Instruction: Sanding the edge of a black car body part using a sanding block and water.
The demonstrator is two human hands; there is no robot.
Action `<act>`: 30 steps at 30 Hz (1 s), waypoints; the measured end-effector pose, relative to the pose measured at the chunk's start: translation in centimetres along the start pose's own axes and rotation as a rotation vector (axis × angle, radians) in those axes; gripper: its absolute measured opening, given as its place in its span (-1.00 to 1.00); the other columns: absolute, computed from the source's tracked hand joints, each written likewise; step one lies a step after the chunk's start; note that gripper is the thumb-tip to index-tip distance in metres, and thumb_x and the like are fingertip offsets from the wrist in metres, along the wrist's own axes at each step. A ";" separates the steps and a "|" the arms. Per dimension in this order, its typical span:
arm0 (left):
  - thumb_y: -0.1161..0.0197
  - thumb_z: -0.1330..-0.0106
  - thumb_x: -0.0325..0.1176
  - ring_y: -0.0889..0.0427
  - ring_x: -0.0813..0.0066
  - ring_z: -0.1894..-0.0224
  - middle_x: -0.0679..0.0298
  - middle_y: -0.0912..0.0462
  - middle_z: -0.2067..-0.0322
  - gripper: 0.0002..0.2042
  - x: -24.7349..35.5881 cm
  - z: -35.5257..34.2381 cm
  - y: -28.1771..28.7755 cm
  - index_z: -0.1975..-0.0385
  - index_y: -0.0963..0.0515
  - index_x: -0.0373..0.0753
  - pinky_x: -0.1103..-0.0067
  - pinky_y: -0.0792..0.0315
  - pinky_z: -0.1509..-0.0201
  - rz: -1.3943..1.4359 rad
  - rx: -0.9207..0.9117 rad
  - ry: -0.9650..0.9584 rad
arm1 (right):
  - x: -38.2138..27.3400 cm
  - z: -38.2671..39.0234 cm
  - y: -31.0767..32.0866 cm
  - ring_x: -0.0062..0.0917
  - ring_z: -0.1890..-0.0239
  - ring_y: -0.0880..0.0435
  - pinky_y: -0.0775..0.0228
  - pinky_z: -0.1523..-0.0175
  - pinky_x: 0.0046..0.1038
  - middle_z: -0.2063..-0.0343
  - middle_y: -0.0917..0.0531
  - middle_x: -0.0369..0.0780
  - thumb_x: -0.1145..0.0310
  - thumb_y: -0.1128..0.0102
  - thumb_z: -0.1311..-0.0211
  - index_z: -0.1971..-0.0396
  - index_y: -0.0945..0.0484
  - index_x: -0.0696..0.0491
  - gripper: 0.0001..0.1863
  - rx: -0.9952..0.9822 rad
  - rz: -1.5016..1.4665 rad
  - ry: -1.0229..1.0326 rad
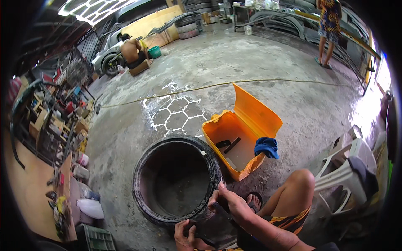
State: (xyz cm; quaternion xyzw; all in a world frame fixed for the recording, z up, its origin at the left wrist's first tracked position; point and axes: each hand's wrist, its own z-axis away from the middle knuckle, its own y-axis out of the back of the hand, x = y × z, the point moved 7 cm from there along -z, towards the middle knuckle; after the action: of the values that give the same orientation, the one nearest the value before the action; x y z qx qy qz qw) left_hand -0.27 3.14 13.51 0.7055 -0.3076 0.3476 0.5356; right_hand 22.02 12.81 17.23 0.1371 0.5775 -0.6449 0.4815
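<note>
Black rubber tyre point(176, 180) lies flat on the concrete floor point(259, 96). Right hand point(228, 203) fingers are clamped on a dark tool point(221, 211) at its rim; left hand point(184, 234) fingers grip a dark flap point(209, 230). Work appears mid-stage.

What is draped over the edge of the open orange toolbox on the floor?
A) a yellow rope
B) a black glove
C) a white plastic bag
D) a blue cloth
D: a blue cloth hangs over the right-hand rim of the open orange toolbox, which sits on the concrete floor just right of the black tire.
</note>
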 end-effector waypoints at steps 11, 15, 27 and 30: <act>-0.43 -0.43 -0.45 -0.68 -0.04 -0.22 -0.04 -0.72 -0.13 -0.69 -1.8 0.2 -0.8 -0.12 -0.68 -0.39 0.26 -0.51 -0.37 -0.025 -0.089 0.090 | -5.4 -7.7 10.1 -0.54 0.32 -0.48 -0.45 0.04 -0.41 0.42 -0.46 -0.33 -0.20 -0.05 -0.70 0.26 -0.55 0.05 -0.44 -0.002 -0.288 0.303; -0.38 -0.49 -0.48 -0.69 -0.10 -0.24 -0.09 -0.72 -0.17 -0.69 -3.7 0.2 -1.7 -0.18 -0.67 -0.38 0.28 -0.49 -0.39 -0.059 -0.100 0.048 | -4.3 -11.2 11.4 -0.39 0.35 -0.43 -0.44 0.03 -0.24 0.46 -0.39 -0.28 -0.60 0.23 -0.52 0.29 -0.54 0.12 -0.07 -0.214 -0.739 0.182; -0.48 -0.34 -0.44 -0.74 -0.06 -0.10 -0.05 -0.73 0.00 -0.69 -3.5 -1.3 -2.5 -0.02 -0.68 -0.39 0.28 -0.58 -0.25 -0.033 -0.025 0.040 | 0.0 -8.6 7.3 -0.55 0.36 -0.40 -0.25 0.15 -0.49 0.50 -0.45 -0.34 -0.72 0.59 -0.45 0.36 -0.54 0.06 0.07 0.215 0.030 0.075; -0.48 -0.32 -0.45 -0.73 -0.08 -0.09 -0.06 -0.71 0.00 -0.70 -4.3 -1.5 -2.0 -0.01 -0.67 -0.38 0.28 -0.58 -0.24 0.001 0.031 0.045 | 3.1 -8.1 6.9 -0.61 0.37 -0.38 -0.20 0.15 -0.54 0.50 -0.45 -0.38 -0.67 0.68 -0.50 0.37 -0.55 0.03 0.06 0.227 0.228 0.099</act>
State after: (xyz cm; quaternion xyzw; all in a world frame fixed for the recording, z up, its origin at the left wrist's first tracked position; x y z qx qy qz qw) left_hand -1.31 5.36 9.15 0.7057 -0.2902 0.3684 0.5311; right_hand 22.77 19.37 8.29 0.2868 0.5046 -0.6398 0.5037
